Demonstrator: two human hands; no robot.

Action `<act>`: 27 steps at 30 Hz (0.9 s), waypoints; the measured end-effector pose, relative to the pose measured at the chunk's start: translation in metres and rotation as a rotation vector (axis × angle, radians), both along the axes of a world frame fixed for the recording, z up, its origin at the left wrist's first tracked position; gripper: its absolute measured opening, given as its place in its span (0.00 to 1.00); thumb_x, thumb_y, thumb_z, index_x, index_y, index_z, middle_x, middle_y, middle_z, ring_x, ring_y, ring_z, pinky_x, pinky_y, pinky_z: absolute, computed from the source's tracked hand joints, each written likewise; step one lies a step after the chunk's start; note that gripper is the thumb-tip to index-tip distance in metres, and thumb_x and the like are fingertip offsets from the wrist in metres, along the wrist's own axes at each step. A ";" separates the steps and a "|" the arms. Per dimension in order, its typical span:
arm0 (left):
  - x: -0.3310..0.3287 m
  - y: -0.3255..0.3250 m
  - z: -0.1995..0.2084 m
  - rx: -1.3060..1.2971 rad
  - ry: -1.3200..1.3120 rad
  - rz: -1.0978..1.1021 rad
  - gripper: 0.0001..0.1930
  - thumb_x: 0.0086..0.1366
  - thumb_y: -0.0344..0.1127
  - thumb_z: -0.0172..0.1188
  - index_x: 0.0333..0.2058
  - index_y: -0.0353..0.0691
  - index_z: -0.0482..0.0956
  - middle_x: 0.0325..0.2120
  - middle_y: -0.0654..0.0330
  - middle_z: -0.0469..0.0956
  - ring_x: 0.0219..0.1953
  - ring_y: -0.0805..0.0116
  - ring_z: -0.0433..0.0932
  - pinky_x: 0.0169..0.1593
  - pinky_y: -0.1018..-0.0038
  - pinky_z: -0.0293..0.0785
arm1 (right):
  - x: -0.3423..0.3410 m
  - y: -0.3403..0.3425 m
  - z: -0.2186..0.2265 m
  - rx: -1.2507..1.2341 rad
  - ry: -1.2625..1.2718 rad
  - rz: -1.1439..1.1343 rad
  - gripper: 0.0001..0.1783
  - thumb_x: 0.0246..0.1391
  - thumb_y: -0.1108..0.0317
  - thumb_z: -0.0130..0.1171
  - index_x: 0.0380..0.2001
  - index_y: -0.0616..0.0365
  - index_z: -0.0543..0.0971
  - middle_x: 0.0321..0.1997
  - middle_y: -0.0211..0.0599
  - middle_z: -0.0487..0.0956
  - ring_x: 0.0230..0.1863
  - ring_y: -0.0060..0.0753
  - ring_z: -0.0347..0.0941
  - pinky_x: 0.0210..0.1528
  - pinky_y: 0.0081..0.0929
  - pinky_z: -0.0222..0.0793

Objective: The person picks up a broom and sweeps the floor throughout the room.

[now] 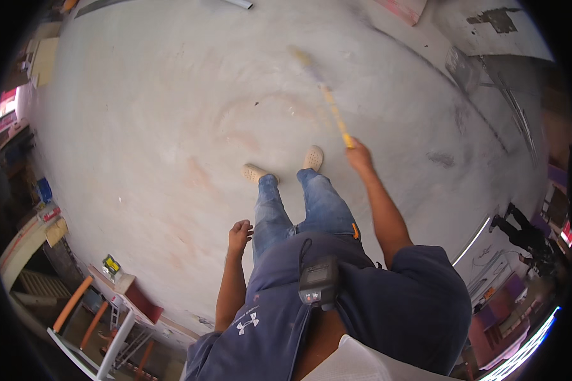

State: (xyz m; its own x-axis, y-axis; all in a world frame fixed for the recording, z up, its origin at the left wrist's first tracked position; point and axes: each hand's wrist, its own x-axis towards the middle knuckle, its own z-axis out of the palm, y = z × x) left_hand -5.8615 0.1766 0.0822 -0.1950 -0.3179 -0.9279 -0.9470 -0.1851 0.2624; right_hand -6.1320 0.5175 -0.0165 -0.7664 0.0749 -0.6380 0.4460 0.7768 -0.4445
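My right hand (360,156) is closed around the yellow handle (337,117) of a broom, held out ahead of me to the right. The broom's pale yellowish head (304,60) is smeared by motion, low over or against the grey floor. Its bristles cannot be made out. My left hand (239,235) hangs beside my left thigh, fingers loosely bent and a little apart, with nothing visible in it.
Reddish dust streaks mark the grey floor (140,127) around my feet. A wooden frame and a ladder-like frame (117,336) stand at the lower left. Another person (531,238) is at the far right, near a long bright strip (471,242). Dark debris (464,70) lies at upper right.
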 end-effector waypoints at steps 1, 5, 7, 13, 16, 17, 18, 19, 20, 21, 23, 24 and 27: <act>0.004 -0.002 -0.005 -0.002 -0.007 0.023 0.18 0.56 0.45 0.50 0.40 0.37 0.69 0.32 0.56 0.74 0.32 0.67 0.74 0.34 0.73 0.69 | -0.006 0.018 0.005 0.055 0.026 -0.004 0.22 0.42 0.65 0.47 0.45 0.52 0.69 0.34 0.49 0.74 0.36 0.47 0.70 0.38 0.34 0.65; 0.016 -0.024 -0.031 0.060 0.012 -0.016 0.19 0.56 0.45 0.50 0.40 0.37 0.69 0.32 0.56 0.74 0.31 0.67 0.74 0.33 0.74 0.69 | -0.037 0.063 -0.011 -0.016 -0.077 -0.227 0.17 0.39 0.67 0.47 0.37 0.54 0.73 0.14 0.39 0.71 0.12 0.33 0.64 0.14 0.31 0.59; 0.013 -0.034 -0.035 0.061 0.032 -0.056 0.18 0.55 0.46 0.50 0.39 0.38 0.69 0.33 0.56 0.74 0.31 0.68 0.74 0.33 0.74 0.69 | -0.042 0.061 -0.023 0.150 -0.165 -0.234 0.09 0.39 0.68 0.46 0.26 0.59 0.73 0.09 0.31 0.65 0.08 0.24 0.58 0.09 0.26 0.51; 0.026 -0.071 -0.021 0.045 0.138 0.165 0.17 0.56 0.44 0.51 0.39 0.38 0.70 0.31 0.58 0.74 0.29 0.70 0.74 0.30 0.76 0.69 | 0.005 -0.075 -0.065 -0.002 -0.251 -0.162 0.09 0.41 0.67 0.47 0.16 0.61 0.71 0.09 0.32 0.66 0.09 0.26 0.61 0.10 0.27 0.55; 0.068 -0.089 -0.023 -0.003 0.093 0.297 0.17 0.56 0.44 0.51 0.39 0.38 0.69 0.32 0.57 0.74 0.31 0.69 0.73 0.31 0.75 0.69 | 0.050 -0.206 -0.051 -0.118 -0.292 0.050 0.08 0.38 0.68 0.50 0.15 0.62 0.72 0.10 0.34 0.69 0.10 0.28 0.64 0.12 0.30 0.59; 0.060 -0.088 -0.024 0.031 0.113 0.273 0.17 0.56 0.44 0.51 0.39 0.38 0.69 0.32 0.57 0.74 0.31 0.69 0.73 0.31 0.75 0.69 | 0.052 -0.221 -0.055 -0.129 -0.330 0.054 0.09 0.38 0.67 0.49 0.16 0.63 0.72 0.11 0.37 0.70 0.12 0.30 0.67 0.14 0.31 0.61; 0.074 -0.092 -0.024 0.017 0.077 0.311 0.18 0.56 0.45 0.51 0.40 0.38 0.68 0.33 0.57 0.74 0.32 0.68 0.73 0.32 0.75 0.69 | 0.060 -0.265 -0.036 0.001 -0.418 0.155 0.13 0.38 0.66 0.48 0.25 0.64 0.74 0.22 0.45 0.76 0.24 0.39 0.74 0.29 0.31 0.69; 0.070 -0.093 -0.023 0.025 0.064 0.313 0.19 0.56 0.45 0.51 0.41 0.39 0.68 0.34 0.56 0.73 0.33 0.67 0.73 0.33 0.74 0.69 | 0.062 -0.280 -0.043 0.016 -0.361 0.196 0.14 0.39 0.66 0.47 0.28 0.63 0.74 0.24 0.45 0.76 0.25 0.39 0.74 0.31 0.30 0.69; 0.080 -0.095 -0.024 0.027 0.056 0.329 0.19 0.56 0.45 0.51 0.42 0.39 0.67 0.34 0.56 0.73 0.33 0.67 0.73 0.33 0.74 0.69 | 0.068 -0.307 -0.035 0.035 -0.329 0.268 0.14 0.39 0.66 0.47 0.29 0.63 0.74 0.23 0.45 0.76 0.25 0.39 0.74 0.30 0.30 0.69; 0.094 -0.097 -0.025 0.023 0.044 0.353 0.19 0.56 0.45 0.51 0.42 0.39 0.67 0.34 0.56 0.73 0.33 0.67 0.73 0.33 0.74 0.69 | 0.077 -0.335 -0.020 0.050 -0.303 0.353 0.14 0.39 0.66 0.47 0.30 0.63 0.74 0.23 0.45 0.76 0.24 0.40 0.74 0.30 0.30 0.69; 0.116 -0.099 -0.023 0.025 0.034 0.399 0.19 0.56 0.46 0.51 0.41 0.39 0.67 0.34 0.56 0.73 0.33 0.67 0.73 0.34 0.73 0.69 | 0.084 -0.377 -0.002 0.008 -0.385 0.376 0.14 0.39 0.65 0.47 0.29 0.63 0.74 0.22 0.44 0.75 0.23 0.40 0.73 0.29 0.30 0.68; 0.124 -0.100 -0.024 0.021 0.034 0.418 0.19 0.56 0.46 0.51 0.41 0.39 0.67 0.34 0.56 0.73 0.33 0.67 0.73 0.34 0.73 0.69 | 0.085 -0.392 -0.003 -0.037 -0.456 0.384 0.14 0.39 0.65 0.47 0.29 0.63 0.74 0.21 0.44 0.75 0.22 0.40 0.73 0.27 0.30 0.68; 0.144 -0.102 -0.027 0.028 0.004 0.468 0.19 0.56 0.46 0.51 0.41 0.39 0.67 0.34 0.56 0.73 0.33 0.66 0.73 0.34 0.72 0.69 | 0.085 -0.420 0.000 -0.189 -0.502 0.368 0.13 0.39 0.67 0.46 0.27 0.65 0.74 0.19 0.43 0.74 0.20 0.40 0.71 0.24 0.31 0.66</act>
